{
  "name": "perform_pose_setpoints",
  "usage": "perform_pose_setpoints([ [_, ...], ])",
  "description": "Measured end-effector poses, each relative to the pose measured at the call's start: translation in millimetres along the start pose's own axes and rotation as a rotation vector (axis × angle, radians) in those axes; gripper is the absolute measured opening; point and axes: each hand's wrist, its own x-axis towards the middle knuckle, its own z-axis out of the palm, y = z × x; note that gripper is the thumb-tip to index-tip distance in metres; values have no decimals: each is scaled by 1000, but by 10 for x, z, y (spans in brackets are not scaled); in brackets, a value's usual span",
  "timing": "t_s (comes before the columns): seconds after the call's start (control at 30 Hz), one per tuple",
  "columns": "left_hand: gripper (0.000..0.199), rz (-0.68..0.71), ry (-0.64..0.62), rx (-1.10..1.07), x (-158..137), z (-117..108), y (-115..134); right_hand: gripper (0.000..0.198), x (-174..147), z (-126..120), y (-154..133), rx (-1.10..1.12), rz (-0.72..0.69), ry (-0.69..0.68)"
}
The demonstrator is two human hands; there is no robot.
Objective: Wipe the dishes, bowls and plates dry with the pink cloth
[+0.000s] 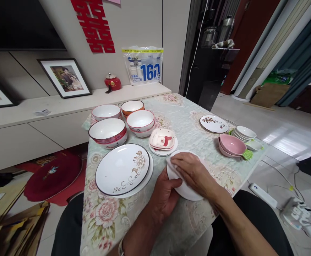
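My left hand point(164, 195) grips the left edge of a white plate point(189, 193), thumb on top, fingers hidden beneath. Across its upper face lies my right hand point(194, 171), fingers together and pressed on what looks like a thin white cloth point(172, 172); part of it is hidden. Left of my hands, a large floral plate point(119, 169) rests on another white plate point(148, 177). Just beyond them are small square dishes with a bear design point(161, 138), stacked on a round plate point(166, 153).
Stacked bowls point(107, 128) stand at the table's back left. On the right are an oval floral plate point(214, 123), pink bowls point(232, 145) and small white dishes point(244, 132). A cabinet ledge behind bears a bag of paper cups point(145, 67), a red jar point(113, 83) and a framed photo point(66, 78).
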Motion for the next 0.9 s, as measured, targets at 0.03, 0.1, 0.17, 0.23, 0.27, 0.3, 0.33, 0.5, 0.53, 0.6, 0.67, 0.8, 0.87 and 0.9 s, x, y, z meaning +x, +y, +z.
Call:
perform_pose_setpoints([
  [0.03, 58, -4, -4, 4, -3, 4, -5, 30, 5, 13, 87, -60, 36, 41],
  [0.1, 60, -8, -8, 14, -7, 6, -12, 29, 4, 14, 255, -163, 158, 103],
  [0.17, 63, -6, -11, 20, -7, 4, -14, 28, -5, -1, 357, -230, 263, 142],
  [0.23, 64, -7, -12, 23, -6, 2, -13, 28, -9, -11, 356, -251, 282, 167],
  [0.27, 64, -8, -11, 24, -7, 3, -12, 28, -7, -11, 317, -245, 256, 167],
  [0.3, 63, -9, -9, 23, -9, 4, -11, 28, -1, -10, 257, -229, 213, 157],
  [0.33, 62, -10, -9, 21, -11, 6, -9, 28, 9, -9, 185, -202, 161, 134],
  [0.5, 59, -7, -35, -9, -28, 16, -7, 27, 71, -34, -99, -37, -37, -53],
  [0.53, 59, -9, -35, -5, -30, 16, -7, 27, 78, -42, -97, -29, -38, -64],
  [0.6, 59, -17, -20, 15, -31, 13, -9, 28, 77, -52, -22, -62, 20, -43],
  [0.67, 62, -23, 1, 28, -26, 7, -11, 29, 52, -54, 122, -133, 125, 8],
  [0.8, 71, -20, -3, 11, -3, -6, -11, 28, -38, -48, 379, -300, 316, 119],
  [0.87, 71, -19, -17, 6, 5, -7, -12, 26, -58, -34, 384, -347, 340, 169],
  [0.9, 70, -17, -24, 5, 5, -6, -12, 25, -54, -23, 347, -346, 319, 187],
])
